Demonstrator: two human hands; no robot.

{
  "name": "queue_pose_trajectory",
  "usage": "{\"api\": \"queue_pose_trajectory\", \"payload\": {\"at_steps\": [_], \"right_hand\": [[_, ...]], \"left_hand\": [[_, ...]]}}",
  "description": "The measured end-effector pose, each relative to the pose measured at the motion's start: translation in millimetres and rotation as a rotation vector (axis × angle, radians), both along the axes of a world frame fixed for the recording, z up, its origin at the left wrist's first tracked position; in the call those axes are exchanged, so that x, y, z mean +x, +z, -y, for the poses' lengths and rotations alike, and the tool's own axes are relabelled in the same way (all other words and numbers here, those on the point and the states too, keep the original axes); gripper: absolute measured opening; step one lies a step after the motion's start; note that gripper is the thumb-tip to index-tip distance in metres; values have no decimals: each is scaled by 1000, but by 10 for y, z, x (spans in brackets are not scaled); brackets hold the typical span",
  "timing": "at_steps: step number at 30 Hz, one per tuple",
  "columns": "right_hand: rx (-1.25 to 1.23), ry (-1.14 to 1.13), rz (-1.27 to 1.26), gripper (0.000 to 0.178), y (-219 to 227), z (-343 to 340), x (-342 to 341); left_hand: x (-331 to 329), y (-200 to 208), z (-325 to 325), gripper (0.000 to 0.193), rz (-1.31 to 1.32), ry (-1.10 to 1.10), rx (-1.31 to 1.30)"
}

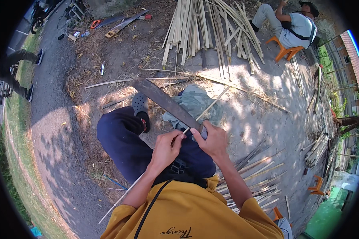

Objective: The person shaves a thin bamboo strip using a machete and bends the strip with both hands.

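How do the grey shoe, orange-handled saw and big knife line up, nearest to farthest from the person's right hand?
1. Big knife: held in the right hand.
2. Grey shoe: ahead and to the left.
3. Orange-handled saw: much farther, top left.

Left hand (168, 148) pinching a thin pale strip (213, 103) between thumb and fingertips. Right hand (213, 142) wrapped round the handle of a broad dark blade (163, 100), thumb at the blade's base. Blade points up-left; strip crosses it near the handle, can't tell over or under. Crumpled grey-green cloth (201, 96) beyond, navy trousers (121, 137) below. Big strip pile (191, 36) on the ground ahead, more strips (263, 177) lower right. Two hand saws (128, 24) upper left. Person (301, 32) on orange stool (284, 51) upper right.
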State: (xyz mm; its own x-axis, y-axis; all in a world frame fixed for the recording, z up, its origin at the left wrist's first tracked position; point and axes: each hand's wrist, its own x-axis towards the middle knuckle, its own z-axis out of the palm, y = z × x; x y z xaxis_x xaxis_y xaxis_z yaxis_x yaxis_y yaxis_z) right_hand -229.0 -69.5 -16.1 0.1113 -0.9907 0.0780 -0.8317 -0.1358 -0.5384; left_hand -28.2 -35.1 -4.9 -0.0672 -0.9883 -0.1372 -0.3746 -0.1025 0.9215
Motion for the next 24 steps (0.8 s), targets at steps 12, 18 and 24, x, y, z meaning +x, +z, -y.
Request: {"api": "queue_pose_trajectory", "payload": {"at_steps": [12, 18, 24], "right_hand": [[-58, 3, -2, 51, 13, 25, 4], [-26, 48, -2, 50, 52, 16, 46], [-22, 23, -4, 50, 16, 26, 28]], "left_hand": [[14, 8, -115, 14, -26, 94, 15], [-90, -63, 39, 15, -41, 143, -11], [-206, -73, 87, 14, -43, 165, -84]]}}
